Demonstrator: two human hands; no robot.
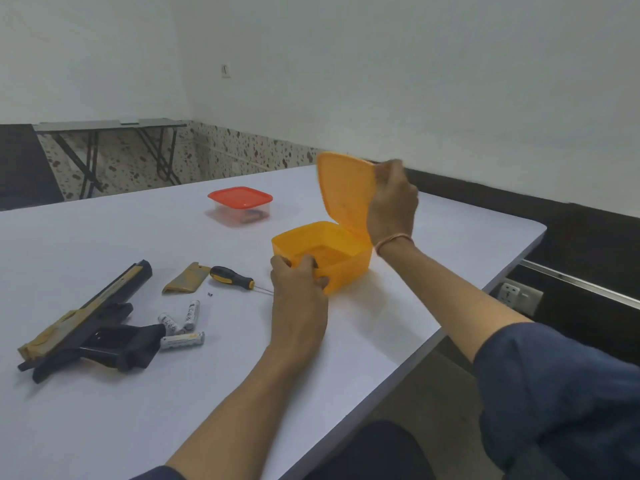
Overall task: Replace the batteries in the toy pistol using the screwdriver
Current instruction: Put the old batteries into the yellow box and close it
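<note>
The black and tan toy pistol (pixel 83 327) lies on its side at the left of the table, its grip open. Three white batteries (pixel 183 327) lie beside the grip. The tan battery cover (pixel 185 278) and a tiny screw (pixel 209 294) rest further back, next to the black and yellow screwdriver (pixel 232 277). An orange box (pixel 341 259) stands right of the screwdriver. My left hand (pixel 299 289) grips its near-left corner. My right hand (pixel 393 199) holds the orange lid (pixel 346 192) tilted up above the box's far side.
A clear container with a red lid (pixel 240 206) stands further back on the white table (pixel 104 410). The table's right edge (pixel 485 292) runs close beside my right arm. A wall socket (pixel 517 294) sits beyond it. A folding table (pixel 110 126) stands at the far wall.
</note>
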